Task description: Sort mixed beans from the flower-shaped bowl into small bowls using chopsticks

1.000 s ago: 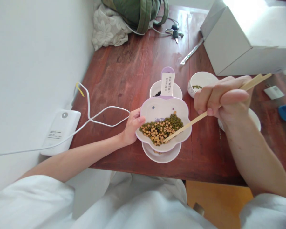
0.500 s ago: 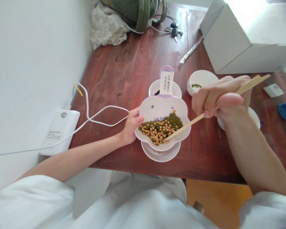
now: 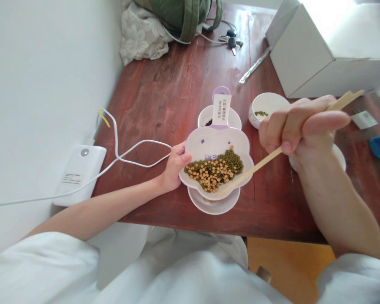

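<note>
My left hand (image 3: pixel 175 166) grips the left rim of a white, purple-edged plate (image 3: pixel 194 141) with a labelled handle pointing away from me. Mixed on it lie tan beans (image 3: pixel 210 174) and green mung beans (image 3: pixel 234 161), with a few dark ones among them. In my right hand (image 3: pixel 299 126) is a pair of wooden chopsticks (image 3: pixel 264 161), fingers closed round them. Their tips are over the plate's near right edge; I cannot tell whether they pinch a bean. The plate covers parts of a near bowl (image 3: pixel 215 207) and a far bowl (image 3: pixel 236 116) holding dark beans.
A bowl (image 3: pixel 270 100) with some green beans stands beyond my right hand, and another white dish (image 3: pixel 339 158) is partly behind my wrist. A white box (image 3: pixel 310 55), keys (image 3: pixel 232 42), a green bag (image 3: pixel 167 17) and a white power bank (image 3: pixel 79 173) with its cable surround the work.
The chopstick tips have moved from the tan beans toward the plate's near edge. My right hand has shifted slightly right, its thumb straighter. My left hand and the plate stay put.
</note>
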Action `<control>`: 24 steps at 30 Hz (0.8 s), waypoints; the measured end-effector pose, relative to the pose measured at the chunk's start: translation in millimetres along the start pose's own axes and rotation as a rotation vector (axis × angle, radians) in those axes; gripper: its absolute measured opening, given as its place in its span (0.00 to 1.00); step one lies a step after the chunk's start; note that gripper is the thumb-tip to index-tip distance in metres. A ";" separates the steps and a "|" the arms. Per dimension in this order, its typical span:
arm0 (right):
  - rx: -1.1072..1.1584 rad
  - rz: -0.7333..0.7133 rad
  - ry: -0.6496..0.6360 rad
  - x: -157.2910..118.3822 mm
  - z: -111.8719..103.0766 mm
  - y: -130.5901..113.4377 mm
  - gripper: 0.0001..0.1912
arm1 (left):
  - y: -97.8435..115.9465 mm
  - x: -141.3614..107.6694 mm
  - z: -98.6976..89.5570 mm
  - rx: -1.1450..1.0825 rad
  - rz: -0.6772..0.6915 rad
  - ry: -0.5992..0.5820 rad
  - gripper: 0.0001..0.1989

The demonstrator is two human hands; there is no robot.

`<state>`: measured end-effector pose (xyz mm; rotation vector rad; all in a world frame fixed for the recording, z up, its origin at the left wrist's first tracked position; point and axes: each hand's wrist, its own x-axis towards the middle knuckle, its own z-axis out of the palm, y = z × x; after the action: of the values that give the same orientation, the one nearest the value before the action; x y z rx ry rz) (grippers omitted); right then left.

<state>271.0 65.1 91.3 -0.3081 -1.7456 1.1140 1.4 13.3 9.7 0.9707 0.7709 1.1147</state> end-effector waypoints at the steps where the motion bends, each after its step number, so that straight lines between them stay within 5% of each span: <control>1: -0.010 -0.007 0.027 -0.3 0.3 -0.3 0.34 | 0.0 0.1 -0.2 0.000 0.001 0.000 0.21; 10: -0.086 0.127 0.059 -8.9 9.3 -4.2 0.35 | -1.1 1.3 -1.1 -0.042 0.042 -0.006 0.19; 24: 0.006 0.065 0.062 -3.1 7.6 0.9 0.33 | -3.6 2.4 -2.3 -0.041 0.024 -0.017 0.20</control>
<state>265.8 59.6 88.1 -0.3935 -1.6879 1.1445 1.4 15.7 5.3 0.9562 0.7220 1.1372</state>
